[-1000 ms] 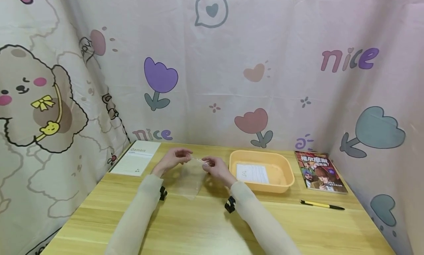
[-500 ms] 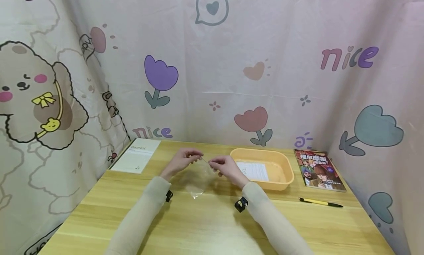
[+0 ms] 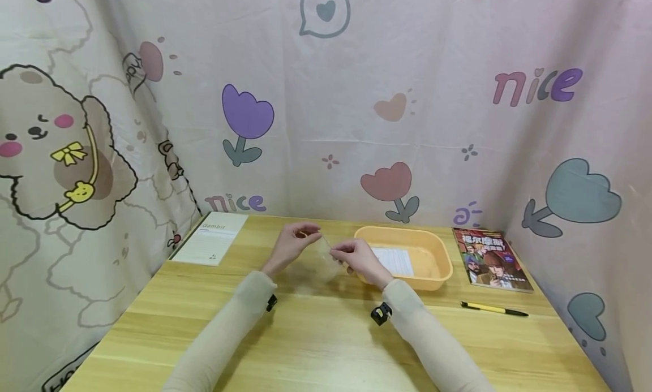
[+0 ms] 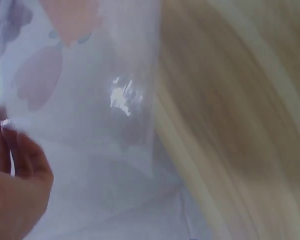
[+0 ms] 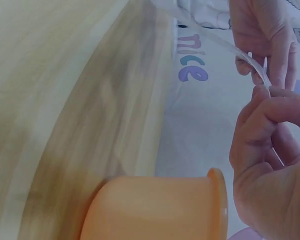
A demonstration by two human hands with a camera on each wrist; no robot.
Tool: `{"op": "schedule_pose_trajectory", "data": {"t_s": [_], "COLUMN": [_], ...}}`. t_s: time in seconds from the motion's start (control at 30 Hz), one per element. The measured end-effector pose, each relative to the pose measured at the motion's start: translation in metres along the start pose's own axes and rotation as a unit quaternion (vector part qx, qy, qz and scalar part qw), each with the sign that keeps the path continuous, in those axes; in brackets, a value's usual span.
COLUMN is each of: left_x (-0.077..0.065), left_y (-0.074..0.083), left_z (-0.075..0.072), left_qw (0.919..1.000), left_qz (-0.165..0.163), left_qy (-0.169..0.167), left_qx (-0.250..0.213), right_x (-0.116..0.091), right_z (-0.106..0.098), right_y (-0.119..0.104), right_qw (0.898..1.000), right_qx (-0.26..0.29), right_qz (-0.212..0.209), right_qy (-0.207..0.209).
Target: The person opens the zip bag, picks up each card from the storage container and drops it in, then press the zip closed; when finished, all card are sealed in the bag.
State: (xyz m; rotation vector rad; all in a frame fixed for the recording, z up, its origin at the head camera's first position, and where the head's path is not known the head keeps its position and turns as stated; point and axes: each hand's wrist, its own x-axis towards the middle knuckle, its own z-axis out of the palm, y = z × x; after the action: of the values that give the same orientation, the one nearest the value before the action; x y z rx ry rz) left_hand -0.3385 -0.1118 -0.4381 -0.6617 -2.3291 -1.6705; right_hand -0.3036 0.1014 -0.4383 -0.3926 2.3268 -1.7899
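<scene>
A thin, clear plastic bag (image 3: 325,268) hangs between both hands above the table, its see-through sheet filling much of the left wrist view (image 4: 95,100). By its top edge the left hand (image 3: 295,242) pinches it between thumb and fingers. Slightly lower and to the right, the right hand (image 3: 359,260) pinches the same edge with thumb and forefinger. In the right wrist view the bag's edge (image 5: 225,42) runs as a narrow strip to the right hand's fingertips (image 5: 261,92), with the left hand (image 5: 264,30) just beyond.
Right of the hands sits an orange-yellow plastic tray (image 3: 442,267) with a white lined paper (image 3: 397,261) in it. Farther right are a comic book (image 3: 493,262) and a yellow-and-black pen (image 3: 494,309). A "Gambit" notebook (image 3: 210,242) lies at the back left, before a printed curtain (image 3: 326,98).
Both hands have shifted right toward the tray, carrying the bag along. Its bottom corner, earlier low over the table, now shows higher and farther right. The right hand overlaps the tray's left side.
</scene>
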Motion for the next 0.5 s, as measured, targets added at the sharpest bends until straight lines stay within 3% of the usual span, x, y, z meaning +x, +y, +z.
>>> {"op": "schedule_pose_trajectory", "data": {"t_s": [0.1, 0.2, 0.37, 0.5], "left_x": [-0.001, -0.003, -0.003, -0.01], "left_y": [0.0, 0.0, 0.001, 0.025], "left_z": [0.005, 0.01, 0.018, 0.022], "left_qw": [0.9989, 0.9965, 0.9947, 0.9953], "left_qz": [0.026, 0.057, 0.082, 0.084], "left_qy": [0.039, 0.055, 0.054, 0.045], "left_qx": [0.01, 0.027, 0.032, 0.02], "right_x": [-0.002, -0.003, -0.005, -0.003], "right_z": [-0.001, -0.001, -0.001, 0.0], "right_y": [-0.002, -0.004, -0.007, -0.006], "right_qw": [0.999, 0.998, 0.995, 0.995], "right_qx": [-0.022, -0.043, -0.046, -0.031], "right_qz": [-0.007, -0.009, -0.014, -0.021], "right_qy": [0.025, 0.053, 0.085, 0.097]}}
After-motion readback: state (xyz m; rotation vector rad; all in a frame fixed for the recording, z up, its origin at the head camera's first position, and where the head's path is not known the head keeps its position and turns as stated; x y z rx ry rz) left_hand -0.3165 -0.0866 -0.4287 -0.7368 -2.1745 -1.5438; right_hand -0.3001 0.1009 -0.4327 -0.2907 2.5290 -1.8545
